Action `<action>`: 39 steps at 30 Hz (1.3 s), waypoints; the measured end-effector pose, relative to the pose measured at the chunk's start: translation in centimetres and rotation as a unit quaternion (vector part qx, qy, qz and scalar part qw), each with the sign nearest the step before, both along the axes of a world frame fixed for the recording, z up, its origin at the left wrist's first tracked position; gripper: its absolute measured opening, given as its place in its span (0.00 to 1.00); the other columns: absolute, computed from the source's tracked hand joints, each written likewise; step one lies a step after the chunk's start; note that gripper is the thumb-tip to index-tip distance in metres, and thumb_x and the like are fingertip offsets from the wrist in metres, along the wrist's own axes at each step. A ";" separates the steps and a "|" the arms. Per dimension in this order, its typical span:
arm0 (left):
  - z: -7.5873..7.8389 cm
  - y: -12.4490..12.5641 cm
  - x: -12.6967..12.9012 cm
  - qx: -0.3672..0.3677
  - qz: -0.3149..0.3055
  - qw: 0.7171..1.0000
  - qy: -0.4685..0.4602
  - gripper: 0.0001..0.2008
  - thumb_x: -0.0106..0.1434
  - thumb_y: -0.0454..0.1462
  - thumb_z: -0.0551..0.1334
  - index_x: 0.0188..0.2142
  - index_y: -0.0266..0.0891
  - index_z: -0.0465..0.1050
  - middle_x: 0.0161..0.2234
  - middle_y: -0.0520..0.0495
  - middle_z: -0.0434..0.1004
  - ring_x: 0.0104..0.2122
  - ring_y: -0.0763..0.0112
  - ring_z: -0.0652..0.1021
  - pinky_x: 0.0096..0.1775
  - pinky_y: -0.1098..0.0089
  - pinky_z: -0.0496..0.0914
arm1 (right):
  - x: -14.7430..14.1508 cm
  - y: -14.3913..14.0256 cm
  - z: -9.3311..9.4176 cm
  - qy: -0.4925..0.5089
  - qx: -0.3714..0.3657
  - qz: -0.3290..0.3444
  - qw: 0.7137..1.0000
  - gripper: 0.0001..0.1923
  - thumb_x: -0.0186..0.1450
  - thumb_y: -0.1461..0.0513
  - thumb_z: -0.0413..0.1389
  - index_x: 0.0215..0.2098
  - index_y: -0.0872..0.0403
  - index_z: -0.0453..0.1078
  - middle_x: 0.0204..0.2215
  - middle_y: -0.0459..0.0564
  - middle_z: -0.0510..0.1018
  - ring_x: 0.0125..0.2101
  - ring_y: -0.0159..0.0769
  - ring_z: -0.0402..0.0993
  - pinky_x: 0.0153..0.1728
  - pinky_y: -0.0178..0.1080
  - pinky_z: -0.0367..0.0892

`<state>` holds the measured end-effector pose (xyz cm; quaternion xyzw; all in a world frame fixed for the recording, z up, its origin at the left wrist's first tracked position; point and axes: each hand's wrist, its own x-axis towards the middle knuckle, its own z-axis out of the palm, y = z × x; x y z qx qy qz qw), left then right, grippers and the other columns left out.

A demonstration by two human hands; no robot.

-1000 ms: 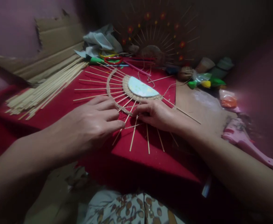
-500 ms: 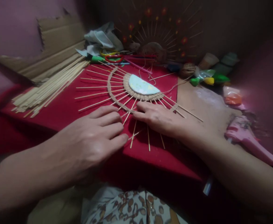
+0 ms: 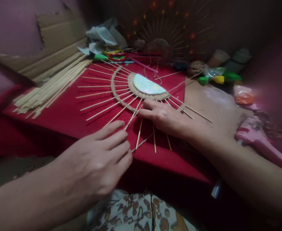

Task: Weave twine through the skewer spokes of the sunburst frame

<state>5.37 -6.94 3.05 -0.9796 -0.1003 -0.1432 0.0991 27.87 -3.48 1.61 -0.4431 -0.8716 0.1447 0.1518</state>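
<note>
A half-round fan frame lies on the red cloth, its thin wooden sticks [image 3: 95,95] spreading from a light-blue half-disc [image 3: 148,85] edged with woven twine. A braided twine band [image 3: 116,93] curves across the sticks. My right hand [image 3: 163,116] is over the frame, thumb and forefinger pinching the band's end where it meets a stick. Closer to me, my left hand [image 3: 108,155] is closed around a strand of twine [image 3: 143,142] that shows beyond its fingers; its fingertips are partly hidden.
A bundle of sticks [image 3: 51,88] lies left beside cardboard [image 3: 61,35]. Red-handled scissors [image 3: 117,57] and pens are at the back. A twine ball [image 3: 195,68], coloured bags [image 3: 215,78] and a pink glue gun [image 3: 253,136] are on the right. A finished-looking fan [image 3: 160,29] leans behind.
My left hand has pulled down and toward me, away from the sticks, uncovering more of them. My right hand stays at the band's end.
</note>
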 end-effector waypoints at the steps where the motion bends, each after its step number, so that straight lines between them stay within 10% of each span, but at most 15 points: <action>1: 0.0 0.3 -0.1 0.004 0.007 1.000 0.007 0.16 0.64 0.31 0.49 0.30 0.43 0.75 0.28 0.46 0.76 0.37 0.60 0.73 0.55 0.54 0.63 | 0.0 0.0 0.0 -0.004 0.009 0.005 1.000 0.14 0.70 0.62 0.41 0.32 0.51 0.66 0.30 0.47 0.65 0.31 0.33 0.61 0.33 0.37 0.58; 9: 1.2 7.2 -0.9 0.031 0.091 0.991 0.089 0.16 0.67 0.36 0.47 0.29 0.39 0.71 0.31 0.43 0.72 0.35 0.61 0.68 0.41 0.59 0.64 | 0.5 0.4 -1.0 0.141 0.073 0.011 0.987 0.08 0.64 0.69 0.48 0.31 0.55 0.68 0.32 0.48 0.69 0.33 0.32 0.64 0.35 0.37 0.61; 15: 0.4 10.0 0.2 -0.036 0.139 0.987 0.074 0.16 0.65 0.34 0.48 0.24 0.38 0.67 0.27 0.45 0.69 0.29 0.68 0.67 0.33 0.66 0.64 | 1.2 0.6 -1.3 0.432 -0.053 -0.197 0.879 0.02 0.60 0.66 0.53 0.33 0.55 0.66 0.23 0.41 0.68 0.22 0.26 0.63 0.24 0.33 0.61; 20: -0.2 10.1 0.0 -0.067 0.156 0.984 0.056 0.14 0.66 0.34 0.48 0.29 0.36 0.69 0.29 0.44 0.70 0.27 0.69 0.69 0.29 0.68 0.65 | 1.3 1.0 -1.1 0.481 -0.141 -0.229 0.835 0.03 0.58 0.65 0.54 0.32 0.54 0.64 0.18 0.37 0.65 0.17 0.22 0.58 0.18 0.30 0.55; 39: 1.5 10.8 -3.7 -0.105 0.133 0.985 0.017 0.16 0.69 0.34 0.47 0.32 0.36 0.72 0.33 0.48 0.68 0.37 0.70 0.64 0.40 0.66 0.64 | 1.2 0.6 -1.3 0.321 -0.074 -0.222 0.918 0.06 0.60 0.63 0.54 0.36 0.56 0.69 0.29 0.47 0.74 0.30 0.31 0.70 0.31 0.37 0.65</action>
